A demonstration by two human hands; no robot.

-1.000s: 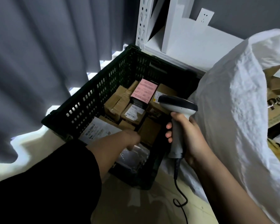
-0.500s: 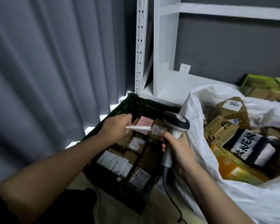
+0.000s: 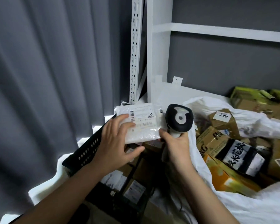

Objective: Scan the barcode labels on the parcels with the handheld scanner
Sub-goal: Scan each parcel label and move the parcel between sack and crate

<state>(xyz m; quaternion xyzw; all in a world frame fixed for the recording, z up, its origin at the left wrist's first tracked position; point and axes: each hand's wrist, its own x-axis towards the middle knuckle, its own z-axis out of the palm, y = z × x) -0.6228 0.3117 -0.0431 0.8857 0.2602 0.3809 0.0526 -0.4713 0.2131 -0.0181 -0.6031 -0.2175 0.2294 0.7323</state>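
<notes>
My left hand (image 3: 118,143): it holds the flat white padded mailer with a printed shipping label (image 3: 142,122) up above the crate; fingers lie on the face near the label's left edge, thumb underneath, so the mailer is pinched between them.
My right hand (image 3: 176,147): wrapped around the pale grip of the black-and-grey handheld barcode scanner (image 3: 179,118); the scanner's head sits just beside the mailer's right edge.
The mailer, how it will handle: I judge it light and soft, with a bubbled, slightly glossy skin that could slide. It looks floppy, so I would support it from below and keep it flat.
Where to hold: by the left margin and the lower edge. My fingertips sit close to the small barcode at the label's left side, so I should shift them aside before aiming.
Barcode label: faces up toward me, text too small to read.
Black perforated plastic crate (image 3: 87,151): below my hands, holding small brown cardboard boxes (image 3: 134,189) with white labels, packed close together.
White woven sack (image 3: 233,206): to my right, mouth open, full of larger cartons: a brown one (image 3: 221,118) with a white tag, a black-and-white printed one (image 3: 242,157), an orange one (image 3: 229,177).
Beyond: grey curtain (image 3: 47,78) on the left, white metal shelving (image 3: 157,62) against the grey wall.
</notes>
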